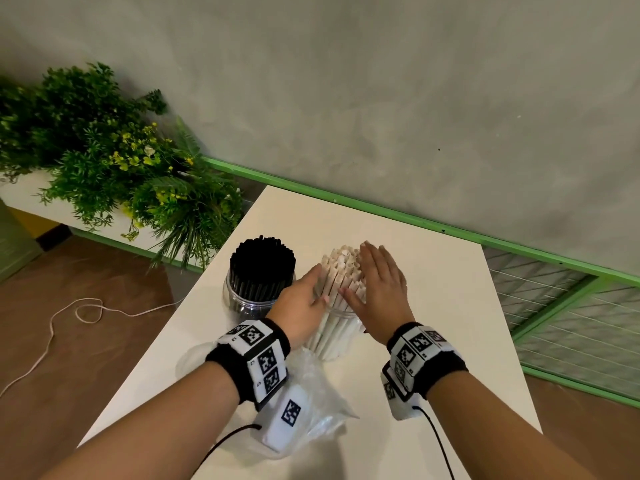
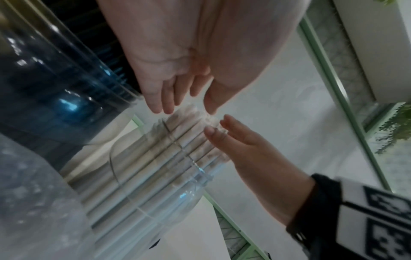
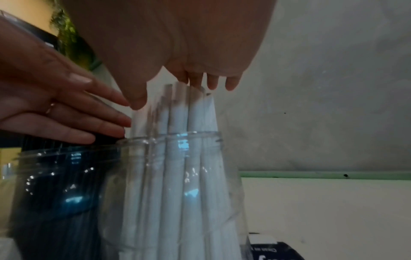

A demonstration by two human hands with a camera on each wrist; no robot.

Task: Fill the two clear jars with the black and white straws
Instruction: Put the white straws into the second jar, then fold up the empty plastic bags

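Two clear jars stand side by side on the white table [image 1: 433, 306]. The left jar [image 1: 242, 299] is packed with black straws [image 1: 263, 261]. The right jar [image 1: 332, 334] holds a bundle of white straws [image 1: 341, 271] whose tops stick out above the rim. My left hand [image 1: 301, 303] lies flat against the bundle's left side, fingers straight. On the right side my right hand [image 1: 377, 282] does the same, palm against the straws. In the right wrist view the white straws [image 3: 189, 158] lean together inside the jar [image 3: 222, 193], with both hands' fingertips at their tops.
A crumpled clear plastic bag [image 1: 318, 410] lies on the table near my left wrist. Green plants [image 1: 114, 157] sit at the left beyond the table. A white cord [image 1: 69, 317] trails on the brown floor. A grey wall with a green rail [image 1: 415, 223] runs behind.
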